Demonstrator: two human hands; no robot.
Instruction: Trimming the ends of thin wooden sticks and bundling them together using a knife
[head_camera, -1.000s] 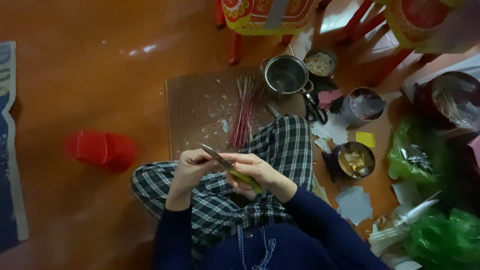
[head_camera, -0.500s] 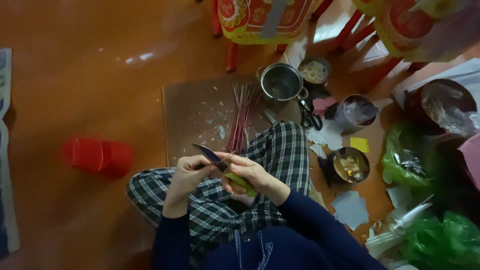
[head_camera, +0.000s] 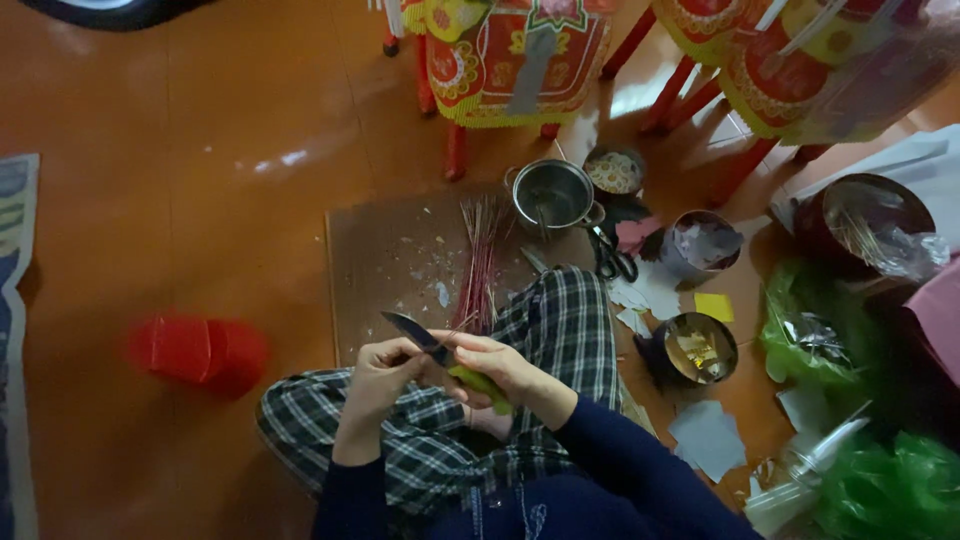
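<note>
I sit cross-legged on the floor in checked trousers, with both hands together above my lap. My right hand grips the green handle of a knife, whose dark blade points up and to the left. My left hand is closed right beside the blade, thumb near it, pinching what looks like a thin stick. Just beyond my hands, a bundle of red sticks lies on a brown board.
A metal pot, a small bowl, scissors and two round tins stand to the right. Paper scraps and green plastic bags lie further right. A red container sits left. Red-legged decorated stools stand ahead.
My hands stay together over my lap, and the blade has tilted slightly. The view has drifted a little.
</note>
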